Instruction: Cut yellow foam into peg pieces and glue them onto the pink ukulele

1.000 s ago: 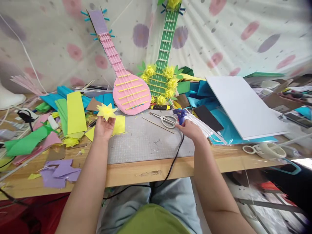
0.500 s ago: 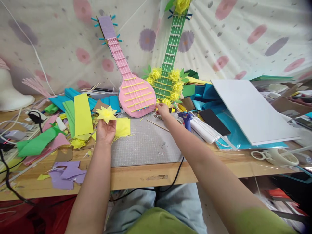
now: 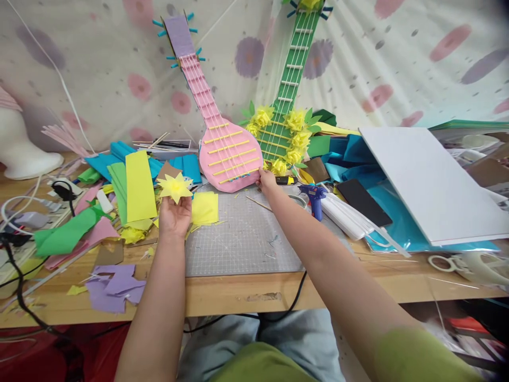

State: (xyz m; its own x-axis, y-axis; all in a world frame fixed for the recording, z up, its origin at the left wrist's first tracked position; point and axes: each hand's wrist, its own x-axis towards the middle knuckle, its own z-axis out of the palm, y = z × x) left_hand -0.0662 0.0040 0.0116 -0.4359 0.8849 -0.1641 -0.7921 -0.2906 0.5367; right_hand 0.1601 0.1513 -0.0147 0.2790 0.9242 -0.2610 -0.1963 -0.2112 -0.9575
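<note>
My left hand (image 3: 175,215) is closed round a yellow paper flower (image 3: 174,186), held up over the left side of the grey cutting mat (image 3: 242,239). My right hand (image 3: 267,182) reaches far forward and grips the lower edge of the pink paper guitar (image 3: 230,154), which leans against the cloth backdrop. Beside it stands a green paper guitar (image 3: 284,119) ringed with yellow flowers. A blue glue gun (image 3: 314,195) lies just right of my right forearm. Yellow paper squares (image 3: 204,208) lie on the mat by my left hand.
Paper scraps in green, yellow, pink and purple (image 3: 111,286) litter the left of the wooden table (image 3: 238,289). A white board (image 3: 433,183) lies on teal sheets at the right, with a black card (image 3: 363,196) and tape (image 3: 477,262) near it. Cables trail at the left.
My right hand left the glue gun and reached forward to the bottom of the pink guitar. My left hand kept holding the flower. The view shifted slightly rightward.
</note>
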